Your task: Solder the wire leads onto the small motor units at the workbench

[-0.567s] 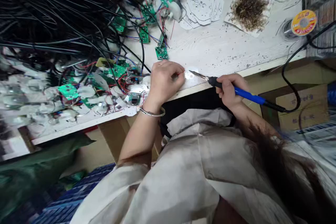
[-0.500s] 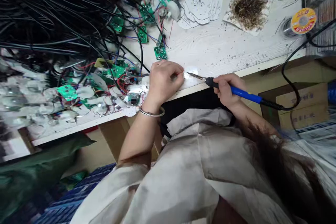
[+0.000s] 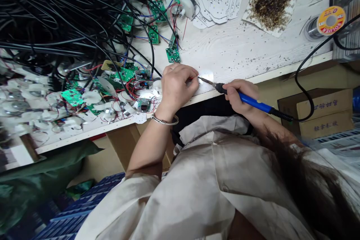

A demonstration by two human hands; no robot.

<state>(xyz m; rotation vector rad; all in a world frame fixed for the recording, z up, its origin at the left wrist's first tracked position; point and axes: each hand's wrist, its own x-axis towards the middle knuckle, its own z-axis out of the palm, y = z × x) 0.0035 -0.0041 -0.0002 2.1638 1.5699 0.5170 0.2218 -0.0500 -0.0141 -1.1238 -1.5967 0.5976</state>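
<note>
My left hand (image 3: 177, 90) rests at the bench edge, its fingers pinched on a thin red wire (image 3: 191, 78) whose end reaches a small white LED board (image 3: 206, 78). The board lies partly glaring under the light. My right hand (image 3: 240, 97) grips a blue-handled soldering iron (image 3: 250, 101), and its metal tip (image 3: 205, 81) sits at the wire end, over the board. A silver bangle (image 3: 164, 121) circles my left wrist. The exact contact point is too small to tell.
The white, flux-speckled workbench (image 3: 239, 52) holds green circuit boards (image 3: 173, 55), a heap of black cables (image 3: 56, 18), a stack of white LED boards (image 3: 218, 2), brass tip-cleaning wool (image 3: 270, 3) and a solder spool (image 3: 330, 20). A cardboard box (image 3: 323, 114) stands below the bench at right.
The soldering iron's tip has moved slightly left, closer to the wire end. The whole view has shifted a little as my head moved. My left hand stays in much the same place.
</note>
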